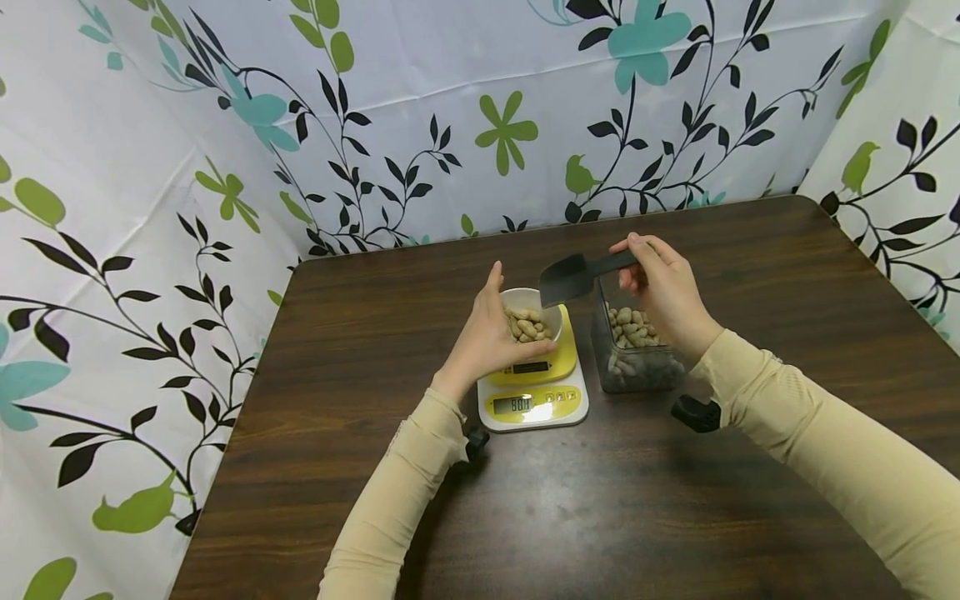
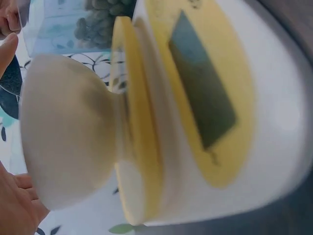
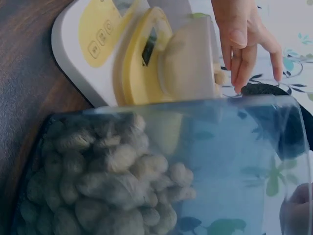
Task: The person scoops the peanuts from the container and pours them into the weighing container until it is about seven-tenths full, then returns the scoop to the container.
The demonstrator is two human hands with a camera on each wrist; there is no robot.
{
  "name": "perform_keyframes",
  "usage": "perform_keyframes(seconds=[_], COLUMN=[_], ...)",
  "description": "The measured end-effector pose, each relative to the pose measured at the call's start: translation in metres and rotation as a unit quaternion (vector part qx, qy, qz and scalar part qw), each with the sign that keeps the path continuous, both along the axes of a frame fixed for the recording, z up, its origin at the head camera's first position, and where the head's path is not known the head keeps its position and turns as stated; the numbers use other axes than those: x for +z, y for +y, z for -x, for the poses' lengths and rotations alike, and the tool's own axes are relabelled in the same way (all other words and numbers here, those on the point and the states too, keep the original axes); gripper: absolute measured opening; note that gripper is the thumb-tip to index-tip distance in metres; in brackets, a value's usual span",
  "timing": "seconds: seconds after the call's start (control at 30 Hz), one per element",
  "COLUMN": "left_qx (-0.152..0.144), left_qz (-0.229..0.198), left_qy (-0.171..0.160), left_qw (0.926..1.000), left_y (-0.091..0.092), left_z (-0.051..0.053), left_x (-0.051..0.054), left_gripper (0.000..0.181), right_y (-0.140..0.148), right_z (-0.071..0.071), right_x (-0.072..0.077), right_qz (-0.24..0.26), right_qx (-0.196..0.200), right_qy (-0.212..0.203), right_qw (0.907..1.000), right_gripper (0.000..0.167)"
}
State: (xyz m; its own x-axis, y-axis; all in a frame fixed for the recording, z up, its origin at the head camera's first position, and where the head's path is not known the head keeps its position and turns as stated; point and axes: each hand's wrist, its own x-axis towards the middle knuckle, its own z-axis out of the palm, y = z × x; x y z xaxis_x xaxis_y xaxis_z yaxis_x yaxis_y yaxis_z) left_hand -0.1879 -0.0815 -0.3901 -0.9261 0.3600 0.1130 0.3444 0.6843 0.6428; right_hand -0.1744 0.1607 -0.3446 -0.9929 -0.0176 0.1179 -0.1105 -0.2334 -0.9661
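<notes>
A white bowl (image 2: pixel 68 132) holding peanuts in their shells (image 1: pixel 528 325) stands on the yellow plate of a white and yellow kitchen scale (image 1: pixel 536 422), whose display is lit. My left hand (image 1: pixel 486 333) spreads around the near left side of the bowl, thumb and fingers apart; whether it touches the rim I cannot tell. My right hand (image 1: pixel 666 292) grips the handle of a black scoop (image 1: pixel 566 280). The scoop's blade is tilted over the bowl's right edge. Below the right hand stands a clear container (image 3: pixel 230 142) with more peanuts (image 3: pixel 117 191) in it.
The scale and container stand side by side on a dark wooden table (image 1: pixel 337 400). A white curtain with leaf and bird prints (image 1: pixel 420 67) hangs behind the table and along both sides. Dark wrist devices (image 1: pixel 696 413) sit under the forearms.
</notes>
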Motion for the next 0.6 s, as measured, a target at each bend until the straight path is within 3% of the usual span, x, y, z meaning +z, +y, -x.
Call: perform_keyframes(seconds=[0.37, 0.6], left_qx=[-0.055, -0.091], left_qz=[-0.003, 0.016], left_qy=[0.012, 0.024], left_qw=[0.9984, 0.9954], left_y=[0.028, 0.047], left_z=[-0.007, -0.013], left_x=[0.016, 0.019], left_gripper=[0.129, 0.126], right_y=[0.033, 0.061], right_z=[-0.006, -0.015], right_x=[0.013, 0.008], right_qz=[0.081, 0.124], right_qx=[-0.014, -0.043], right_qy=[0.025, 0.02], right_qw=[0.9963, 0.9912], right_gripper=[0.028, 0.027])
